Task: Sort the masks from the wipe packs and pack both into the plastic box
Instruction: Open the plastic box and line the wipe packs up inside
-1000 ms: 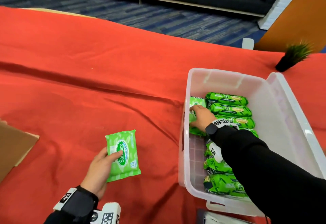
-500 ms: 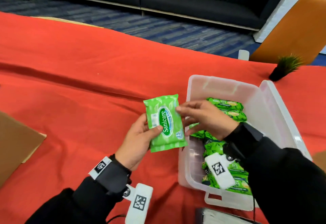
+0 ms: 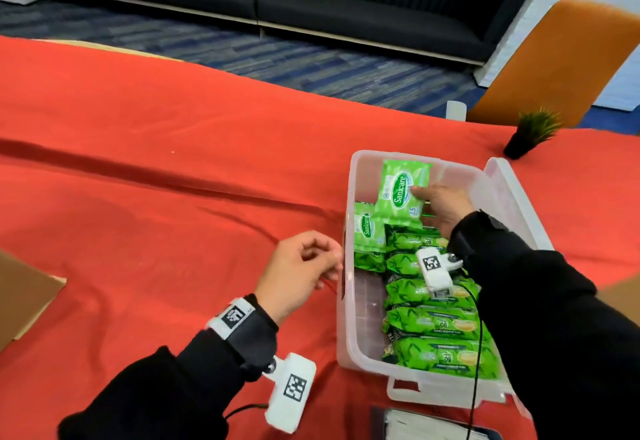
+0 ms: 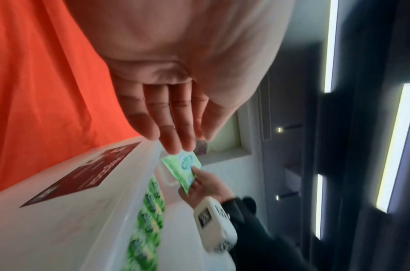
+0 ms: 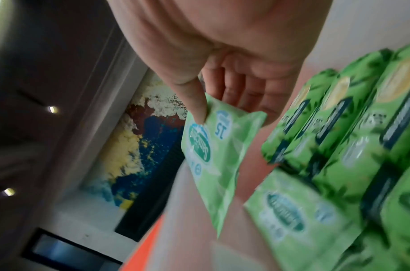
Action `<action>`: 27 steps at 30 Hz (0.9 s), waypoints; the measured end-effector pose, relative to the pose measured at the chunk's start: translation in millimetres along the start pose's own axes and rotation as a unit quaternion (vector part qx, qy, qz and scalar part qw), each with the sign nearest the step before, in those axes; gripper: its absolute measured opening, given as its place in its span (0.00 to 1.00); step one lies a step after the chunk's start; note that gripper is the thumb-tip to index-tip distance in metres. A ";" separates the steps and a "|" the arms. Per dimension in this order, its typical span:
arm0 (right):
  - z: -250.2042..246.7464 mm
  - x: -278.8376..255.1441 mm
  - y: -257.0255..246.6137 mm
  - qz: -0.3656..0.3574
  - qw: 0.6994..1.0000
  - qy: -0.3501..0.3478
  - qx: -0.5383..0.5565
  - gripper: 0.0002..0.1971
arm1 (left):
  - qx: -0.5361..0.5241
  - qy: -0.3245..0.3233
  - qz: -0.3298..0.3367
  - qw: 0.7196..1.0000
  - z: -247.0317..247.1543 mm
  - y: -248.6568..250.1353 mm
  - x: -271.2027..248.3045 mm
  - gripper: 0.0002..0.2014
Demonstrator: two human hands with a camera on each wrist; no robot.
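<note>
My right hand [image 3: 440, 206] pinches a light green Sanicare wipe pack [image 3: 403, 190] [image 5: 213, 155] between thumb and fingers, holding it upright over the far end of the clear plastic box [image 3: 349, 301]. Another Sanicare pack [image 3: 369, 232] stands in the box's far left corner. A row of several darker green wipe packs [image 3: 436, 325] fills the box's right side. My left hand [image 3: 301, 270] hovers just left of the box wall, its fingers loosely curled and holding nothing. In the left wrist view the left hand's fingers [image 4: 171, 121] hang relaxed above the box rim. No masks show.
The box stands on a red tablecloth [image 3: 156, 162]. Its lid [image 3: 512, 204] leans open along the right side. A small potted plant [image 3: 530, 133] sits beyond the box. Brown cardboard [image 3: 24, 294] lies at the left edge. A notebook-like item [image 3: 433, 425] lies at the near edge.
The Sanicare pack passed from my left hand to my right, which carried it rightward over the box. My left hand let go and now hangs loosely beside the box wall.
</note>
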State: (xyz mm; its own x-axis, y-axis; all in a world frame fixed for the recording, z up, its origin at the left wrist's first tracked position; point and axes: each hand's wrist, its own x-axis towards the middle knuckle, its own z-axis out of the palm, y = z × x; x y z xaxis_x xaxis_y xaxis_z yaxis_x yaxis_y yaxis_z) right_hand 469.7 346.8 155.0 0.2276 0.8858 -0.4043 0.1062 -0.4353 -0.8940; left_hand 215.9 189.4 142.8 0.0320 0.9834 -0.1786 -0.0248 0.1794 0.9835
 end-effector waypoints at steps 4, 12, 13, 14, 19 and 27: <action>18.6 48.5 30.6 0.002 0.984 0.011 -0.180 0.04 | 0.140 -0.120 0.023 0.983 23.5 -24.0 1.4 0.05; 58.6 81.1 70.2 -0.055 0.890 0.023 -0.453 0.13 | 0.195 -0.147 0.064 0.968 23.6 -29.8 3.4 0.06; 59.8 81.6 68.1 -0.064 0.879 0.023 -0.472 0.13 | 0.193 -0.154 0.063 0.967 22.1 -30.2 4.4 0.06; 60.2 81.0 65.0 -0.088 0.861 0.020 -0.501 0.13 | 0.191 -0.161 0.063 0.966 21.0 -30.3 4.9 0.06; 66.0 82.6 64.9 -0.213 0.766 -0.107 -0.596 0.33 | 0.200 -0.169 0.080 0.962 20.9 -32.2 8.8 0.07; 85.7 91.3 100.8 -0.190 0.724 -0.147 -0.647 0.39 | 0.206 -0.162 0.093 0.961 22.9 -35.0 8.8 0.06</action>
State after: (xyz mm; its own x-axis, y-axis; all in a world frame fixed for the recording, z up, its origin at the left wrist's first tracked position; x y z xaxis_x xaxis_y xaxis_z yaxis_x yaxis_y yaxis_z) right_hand 418.2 397.5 11.4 -0.2507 0.8945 -0.3701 0.9681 0.2299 -0.0999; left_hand 240.0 191.2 107.5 0.3766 0.9253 -0.0452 0.3350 -0.0906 0.9379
